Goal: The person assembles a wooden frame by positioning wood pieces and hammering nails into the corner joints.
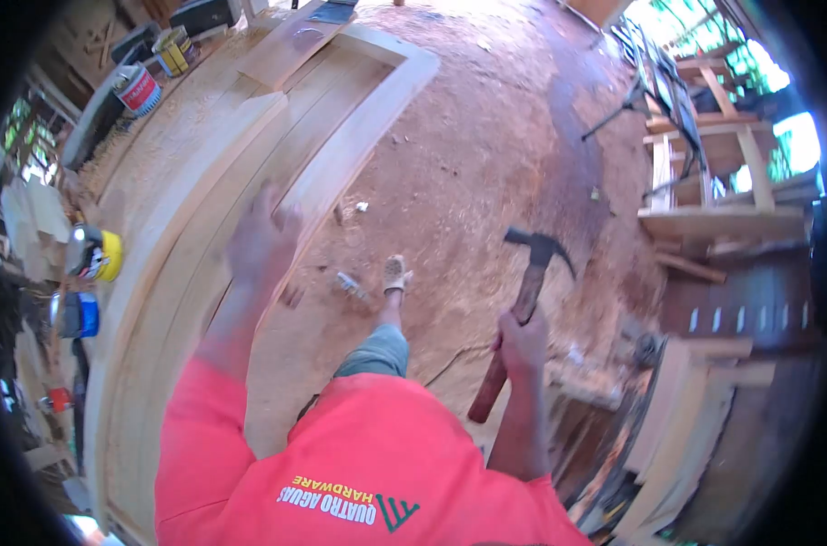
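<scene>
My right hand (523, 341) is closed around the wooden handle of a claw hammer (534, 264), held out over the dirt floor with its dark metal head pointing away from me. My left hand (263, 238) is at the near edge of a long framed wooden panel (172, 300), its slightly blurred fingers apart and holding nothing. The panel, made of pale boards inside a raised frame, lies flat along my left side. Across its far end rests a short flat board (291, 50).
Along the panel's left side stand a red-and-white can (138, 89), a yellow tin (172, 53), a yellow-labelled container (95, 253) and a blue container (80, 314). Wooden frames (714, 173) stand at the right. Shavings and scraps lie on the dirt floor (468, 155).
</scene>
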{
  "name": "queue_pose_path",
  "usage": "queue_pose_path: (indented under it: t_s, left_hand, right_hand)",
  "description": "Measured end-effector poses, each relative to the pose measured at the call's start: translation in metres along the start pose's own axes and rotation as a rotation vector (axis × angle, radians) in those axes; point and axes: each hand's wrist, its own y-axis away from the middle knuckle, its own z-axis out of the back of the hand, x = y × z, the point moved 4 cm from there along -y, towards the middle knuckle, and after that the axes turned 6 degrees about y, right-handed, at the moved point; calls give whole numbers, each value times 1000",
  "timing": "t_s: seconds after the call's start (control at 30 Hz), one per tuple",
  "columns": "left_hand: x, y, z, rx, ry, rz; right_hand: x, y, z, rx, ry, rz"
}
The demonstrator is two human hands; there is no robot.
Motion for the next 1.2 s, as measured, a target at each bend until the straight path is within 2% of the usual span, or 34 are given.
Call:
queue_pose_path:
  t_s: [0.07,0.13,0.17,0.23,0.33,0.37,0.43,0.57,0.67,0.77,0.93,1.1,1.17,1.2]
  left_hand:
    - [1,-4,-2,59,111,45]
    - [-9,-19,3,101,165,151]
    - [-9,-29,0,118,177,219]
    - [-13,-47,-10,157,217,363]
    - [-11,-64,-20,270,183,441]
    - [-7,-64,-24,234,178,483]
    - [-2,-58,-29,156,165,564]
    - [2,-48,-35,118,104,684]
    - [2,-43,-34,98,51,757]
    - [9,-31,-37,-5,4,824]
    - [5,-38,-38,2,7,816]
    - [4,-37,-37,-15,-4,750]
    - [-2,-39,-36,24,-28,723]
    - [-12,-52,-44,8,16,627]
  right_hand:
    - [-2,-62,-25,110,95,-50]
    - [-21,-129,-39,160,516,-136]
    - [-13,-171,-60,244,631,-156]
    - [-12,-208,-75,418,888,-283]
    - [-37,-274,-92,596,1008,-375]
    - [-43,-294,-95,665,1165,-313]
    - [-70,-333,-96,780,1242,-123]
    - [-70,-386,-120,929,1052,39]
    - [-56,-411,-127,969,1091,38]
    - [-41,-429,-130,979,1144,22]
    - [-41,-444,-146,999,1156,74]
    - [-58,-437,-170,981,1075,289]
    - [-48,-432,-160,905,1114,230]
    - [-14,-423,-163,862,1100,54]
